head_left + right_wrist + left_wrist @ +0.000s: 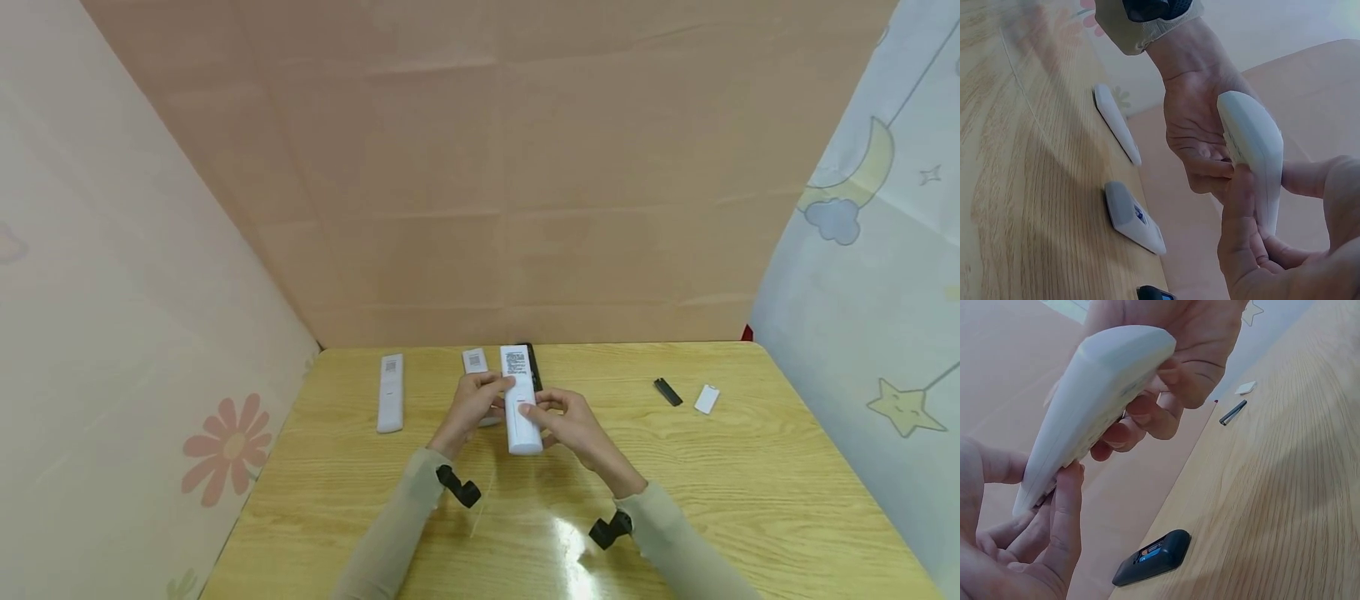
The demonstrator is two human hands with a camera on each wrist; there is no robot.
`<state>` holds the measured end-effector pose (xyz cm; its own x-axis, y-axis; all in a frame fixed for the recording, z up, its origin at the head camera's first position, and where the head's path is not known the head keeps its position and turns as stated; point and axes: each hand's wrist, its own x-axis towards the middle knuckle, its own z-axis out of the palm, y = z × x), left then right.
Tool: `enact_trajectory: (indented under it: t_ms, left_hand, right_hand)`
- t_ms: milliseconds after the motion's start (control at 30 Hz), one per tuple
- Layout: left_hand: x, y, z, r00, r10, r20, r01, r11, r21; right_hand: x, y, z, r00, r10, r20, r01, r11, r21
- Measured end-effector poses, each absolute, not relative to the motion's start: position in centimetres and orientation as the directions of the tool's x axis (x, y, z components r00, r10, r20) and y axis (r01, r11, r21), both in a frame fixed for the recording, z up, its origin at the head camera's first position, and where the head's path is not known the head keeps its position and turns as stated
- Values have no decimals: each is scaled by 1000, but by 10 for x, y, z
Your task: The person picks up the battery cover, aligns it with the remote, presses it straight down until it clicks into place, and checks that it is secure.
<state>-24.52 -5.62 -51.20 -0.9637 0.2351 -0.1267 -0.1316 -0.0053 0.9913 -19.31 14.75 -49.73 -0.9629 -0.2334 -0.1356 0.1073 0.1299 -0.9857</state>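
Note:
A white remote control (519, 408) is held up above the table, its labelled back facing the head camera. My left hand (471, 407) grips its left side, thumb on the back and fingers beneath. From the right, my right hand (572, 423) holds the lower half, with the thumb pressing near the small mark on the battery cover. The left wrist view shows left fingers (1066, 519) curled under the button side of the remote (1079, 406). In the right wrist view, right fingers (1238, 212) bend around the remote (1257, 147) too.
Another white remote (390, 393) lies at left. A second white remote (1132, 215) and a black remote (1154, 556) lie behind the hands, battery compartments uncovered. A black cover (667, 392) and a white cover (707, 398) are at right on the wooden table (750, 500).

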Motion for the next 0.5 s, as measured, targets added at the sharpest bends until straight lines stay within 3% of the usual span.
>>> enact_trajectory:
  t_ms: [500]
  left_hand:
    - [-250, -69, -514, -978, 146, -147, -155, -48, 987]
  right_hand:
    - [-184, 139, -502, -941, -330, -80, 60, 72, -996]
